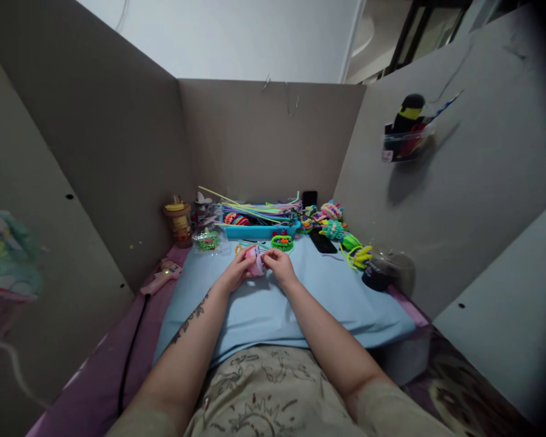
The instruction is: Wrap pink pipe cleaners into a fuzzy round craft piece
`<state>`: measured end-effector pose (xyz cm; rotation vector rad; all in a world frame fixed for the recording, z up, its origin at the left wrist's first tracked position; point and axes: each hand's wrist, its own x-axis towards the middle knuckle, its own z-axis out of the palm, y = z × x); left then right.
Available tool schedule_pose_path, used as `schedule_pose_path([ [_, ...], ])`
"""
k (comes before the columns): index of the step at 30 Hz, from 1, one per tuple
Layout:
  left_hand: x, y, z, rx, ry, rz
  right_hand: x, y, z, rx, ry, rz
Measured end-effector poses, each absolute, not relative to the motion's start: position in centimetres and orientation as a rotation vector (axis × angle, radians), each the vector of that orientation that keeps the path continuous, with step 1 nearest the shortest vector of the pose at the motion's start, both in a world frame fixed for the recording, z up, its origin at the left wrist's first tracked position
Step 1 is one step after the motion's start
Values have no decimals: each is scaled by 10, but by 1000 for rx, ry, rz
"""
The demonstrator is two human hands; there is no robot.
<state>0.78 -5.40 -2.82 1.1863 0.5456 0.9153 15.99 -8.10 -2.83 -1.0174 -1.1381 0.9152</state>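
Note:
My left hand (238, 271) is closed around a small pink piece (255, 261) that looks like pipe-cleaner craft work, held above the blue cloth (273, 309). At its right side, the fingers of my right hand (279, 267) are pinched together at the edge of the piece; whatever thin strand they grip is too small to name. Just beyond my hands sits a bright green woven piece (282, 243) with orange in its middle. A similar green piece (208, 240) lies in clear plastic to the left.
Behind stands a blue tray (259, 232) heaped with pipe cleaners. Colourful finished pieces (333, 229) and a black phone (322, 241) lie to the right, near a dark cup (377, 278). At left are a brown tumbler (179, 223) and a pink glue gun (162, 274). Grey panels enclose the table.

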Motion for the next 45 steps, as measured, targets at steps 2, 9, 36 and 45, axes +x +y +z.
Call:
schedule_pose_path([
  [2, 8, -53, -29, 1185, 551, 898, 161, -81, -27, -1011, -1092, 1011],
  [9, 10, -52, -29, 1223, 593, 911, 163, -82, -30, -989, -1069, 1294],
  [36, 8, -53, -31, 1591, 571, 929, 165, -82, -31, -1093, -1099, 1449],
  [45, 7, -53, -31, 1521, 518, 864, 172, -84, -29, -1079, -1120, 1590],
])
